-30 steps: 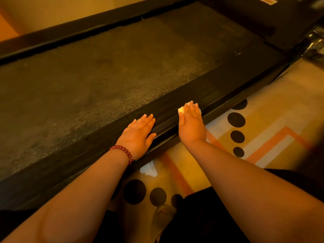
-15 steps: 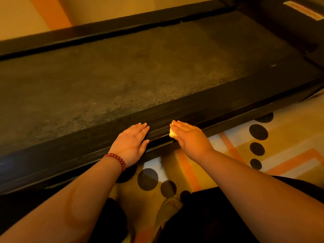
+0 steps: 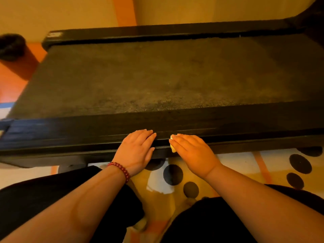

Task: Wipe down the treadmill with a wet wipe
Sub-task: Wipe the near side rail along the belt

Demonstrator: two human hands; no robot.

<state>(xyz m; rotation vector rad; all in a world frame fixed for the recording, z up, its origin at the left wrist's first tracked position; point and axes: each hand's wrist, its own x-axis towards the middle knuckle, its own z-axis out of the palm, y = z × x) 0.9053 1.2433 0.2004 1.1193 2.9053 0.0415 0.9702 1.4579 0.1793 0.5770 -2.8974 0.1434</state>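
Your left hand (image 3: 138,149) lies flat on the near side rail of the dusty black treadmill (image 3: 70,135), its grip slack and holding nothing. Just beside it on that rail, your right hand (image 3: 191,151) presses the small pale wet wipe (image 3: 173,149) down under straight, uncurled fingers.

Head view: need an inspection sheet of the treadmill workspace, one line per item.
Surface: ribbed black near side rail of the treadmill, with the grey speckled running belt behind it.
Job's things: pale wet wipe, mostly hidden under the right hand, at the rail's outer edge.
Clutter: dark round object on the floor at far left, blurred.
Grippers: left hand flat on the rail, fingers straight, holding nothing; right hand flat, pressing the wipe to the rail.
Cables: nothing seen.
Surroundings: patterned floor mat with black dots; yellow wall; red beaded bracelet on the left wrist.
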